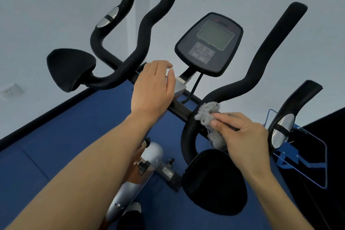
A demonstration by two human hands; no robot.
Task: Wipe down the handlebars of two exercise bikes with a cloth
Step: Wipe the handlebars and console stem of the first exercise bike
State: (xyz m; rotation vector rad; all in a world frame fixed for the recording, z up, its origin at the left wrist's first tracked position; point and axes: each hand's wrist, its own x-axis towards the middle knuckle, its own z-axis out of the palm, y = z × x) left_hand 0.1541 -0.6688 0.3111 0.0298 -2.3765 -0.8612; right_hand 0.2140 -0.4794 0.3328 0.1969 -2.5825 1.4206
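An exercise bike stands right in front of me with black foam handlebars (248, 80) curving up on both sides of its console (209, 45). My right hand (244, 136) grips a grey cloth (211, 117) and presses it against the right handlebar loop, just above the right elbow pad (214, 183). My left hand (155, 87) rests palm down on the central crossbar (179, 109) below the console, fingers loosely spread, holding nothing. The left handlebar (145, 30) and left elbow pad (69, 69) are untouched.
A silver pulse sensor (281, 129) sits on the right outer grip and another (108, 17) on the left one. The bike's silver frame (149, 157) drops to the blue floor (74, 136). A blue metal frame (306, 157) stands at the right. White walls rise behind.
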